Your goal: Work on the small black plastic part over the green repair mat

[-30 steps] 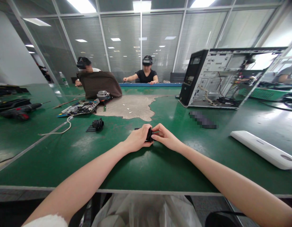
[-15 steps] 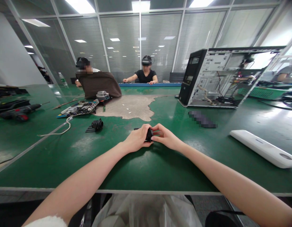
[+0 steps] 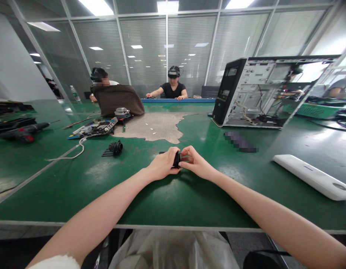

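Near the middle of the green table, my left hand (image 3: 162, 163) is wrapped round a small black part (image 3: 176, 160), whose exact kind I cannot make out. A dark end of it sticks out beyond the hand's left side. From the right, my right hand (image 3: 196, 162) has its thumb and curled fingers on the part's right face. The left fingers cover most of the part. Off to the left, a black lens-like assembly (image 3: 116, 148) with thin prongs lies on the table.
An open computer case (image 3: 247, 93) stands at the back right. A white elongated device (image 3: 312, 176) and a blurred dark object (image 3: 240, 142) lie to the right. On the left are a circuit board (image 3: 93, 129), a cable (image 3: 80, 153) and a power drill (image 3: 27, 132). Two people sit across the table.
My right index finger has shifted slightly right, away from the left fingertips. My left hand and the black part hold nearly the same place.
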`<state>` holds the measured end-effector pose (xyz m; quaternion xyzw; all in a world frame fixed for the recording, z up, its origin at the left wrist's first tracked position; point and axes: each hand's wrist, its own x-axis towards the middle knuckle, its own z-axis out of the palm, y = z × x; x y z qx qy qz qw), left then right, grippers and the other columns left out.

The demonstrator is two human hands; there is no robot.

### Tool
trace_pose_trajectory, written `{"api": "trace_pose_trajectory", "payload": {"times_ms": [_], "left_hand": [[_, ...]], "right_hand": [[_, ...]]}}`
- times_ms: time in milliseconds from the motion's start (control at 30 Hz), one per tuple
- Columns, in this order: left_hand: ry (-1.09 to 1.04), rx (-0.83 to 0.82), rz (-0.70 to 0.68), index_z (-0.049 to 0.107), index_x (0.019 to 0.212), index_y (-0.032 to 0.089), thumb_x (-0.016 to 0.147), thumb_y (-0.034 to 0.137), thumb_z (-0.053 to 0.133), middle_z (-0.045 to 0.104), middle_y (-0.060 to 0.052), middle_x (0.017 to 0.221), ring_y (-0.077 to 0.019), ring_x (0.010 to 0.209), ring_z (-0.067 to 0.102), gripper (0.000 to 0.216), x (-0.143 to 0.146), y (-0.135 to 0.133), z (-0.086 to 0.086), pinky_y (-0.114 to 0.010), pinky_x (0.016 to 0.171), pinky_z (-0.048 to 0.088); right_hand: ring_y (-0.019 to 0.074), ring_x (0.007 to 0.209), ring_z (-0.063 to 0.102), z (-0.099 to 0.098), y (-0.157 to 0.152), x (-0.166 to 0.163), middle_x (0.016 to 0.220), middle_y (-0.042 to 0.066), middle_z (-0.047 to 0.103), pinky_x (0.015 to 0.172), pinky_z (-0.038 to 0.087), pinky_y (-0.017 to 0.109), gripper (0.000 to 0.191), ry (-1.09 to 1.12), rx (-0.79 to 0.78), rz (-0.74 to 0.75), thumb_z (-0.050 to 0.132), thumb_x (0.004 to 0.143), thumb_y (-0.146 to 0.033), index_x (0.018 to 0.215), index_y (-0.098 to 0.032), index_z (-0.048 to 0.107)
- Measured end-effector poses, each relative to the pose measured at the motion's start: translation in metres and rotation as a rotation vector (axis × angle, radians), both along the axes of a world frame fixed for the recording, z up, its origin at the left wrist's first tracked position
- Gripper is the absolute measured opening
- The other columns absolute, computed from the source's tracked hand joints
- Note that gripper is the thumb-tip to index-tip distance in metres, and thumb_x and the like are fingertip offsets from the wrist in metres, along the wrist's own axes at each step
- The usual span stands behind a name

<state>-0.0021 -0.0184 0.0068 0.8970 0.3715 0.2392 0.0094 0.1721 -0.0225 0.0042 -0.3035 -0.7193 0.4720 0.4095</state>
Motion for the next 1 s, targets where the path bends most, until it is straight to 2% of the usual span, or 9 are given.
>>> {"api": "trace_pose_trajectory", "payload": {"times_ms": [100, 200, 333, 500, 700, 833, 1000], "left_hand": [[-0.005, 0.004, -0.006, 0.025, 0.113, 0.02, 0.067, 0.031, 0.058, 0.044, -0.008, 0.107, -0.0204, 0.083, 0.054, 0.057, 0.0, 0.0001, -0.0004, -0.032, 0.065, 0.044], [-0.011, -0.007, -0.007, 0.025, 0.113, 0.02, 0.067, 0.031, 0.057, 0.044, -0.007, 0.107, -0.0198, 0.083, 0.054, 0.057, -0.0005, 0.0004, -0.0008, -0.032, 0.064, 0.044], [-0.008, -0.013, -0.01, 0.025, 0.113, 0.02, 0.066, 0.03, 0.058, 0.043, -0.007, 0.107, -0.0197, 0.083, 0.054, 0.059, -0.0009, 0.0003, -0.0007, -0.031, 0.065, 0.044], [-0.018, -0.014, -0.006, 0.026, 0.112, 0.02, 0.068, 0.033, 0.055, 0.044, -0.007, 0.107, -0.0196, 0.083, 0.054, 0.054, 0.0, -0.0005, 0.0003, -0.031, 0.064, 0.044], [-0.014, -0.011, -0.012, 0.025, 0.113, 0.02, 0.068, 0.033, 0.056, 0.044, -0.008, 0.108, -0.0206, 0.085, 0.054, 0.056, 0.0008, -0.0004, 0.0004, -0.033, 0.066, 0.044], [0.015, 0.002, 0.005, 0.025, 0.113, 0.019, 0.067, 0.032, 0.057, 0.044, -0.008, 0.108, -0.0211, 0.083, 0.054, 0.058, 0.0005, -0.0004, 0.0005, -0.033, 0.064, 0.045], [0.016, -0.001, -0.003, 0.024, 0.113, 0.019, 0.067, 0.03, 0.058, 0.044, -0.008, 0.109, -0.0205, 0.083, 0.054, 0.059, 0.0, 0.0, -0.0001, -0.032, 0.064, 0.045]], "right_hand": [[0.0138, 0.087, 0.053, -0.0004, 0.0016, 0.0016, 0.095, 0.002, 0.047, 0.078, 0.047, 0.034, 0.032, -0.024, -0.009, 0.013, 0.06, 0.069, -0.02, 0.093, -0.022, 0.039], [0.014, 0.089, 0.053, 0.0007, 0.0018, 0.003, 0.094, 0.001, 0.048, 0.08, 0.046, 0.034, 0.028, -0.03, -0.014, 0.045, 0.062, 0.067, -0.02, 0.087, -0.02, 0.041], [0.0139, 0.089, 0.055, 0.0019, 0.0003, 0.0036, 0.097, 0.001, 0.048, 0.079, 0.047, 0.032, 0.034, 0.023, -0.069, 0.082, 0.066, 0.063, -0.022, 0.085, -0.02, 0.04], [0.0115, 0.075, 0.057, 0.0037, -0.0008, 0.0027, 0.088, 0.0, 0.052, 0.074, 0.048, 0.033, 0.023, 0.003, -0.09, 0.014, 0.057, 0.072, -0.03, 0.085, -0.02, 0.042], [0.0145, 0.089, 0.054, 0.0045, 0.0014, 0.0007, 0.098, 0.003, 0.049, 0.086, 0.042, 0.038, 0.031, 0.005, -0.076, -0.031, 0.062, 0.067, -0.026, 0.09, -0.019, 0.043], [0.0151, 0.094, 0.053, 0.0026, 0.002, 0.0016, 0.099, 0.003, 0.048, 0.086, 0.042, 0.037, 0.03, 0.012, -0.063, 0.051, 0.062, 0.067, -0.023, 0.089, -0.019, 0.042], [0.0125, 0.087, 0.054, 0.0013, 0.0012, 0.0022, 0.093, 0.0, 0.049, 0.081, 0.045, 0.033, 0.031, 0.038, -0.052, 0.085, 0.064, 0.065, -0.023, 0.085, -0.02, 0.04]]}}
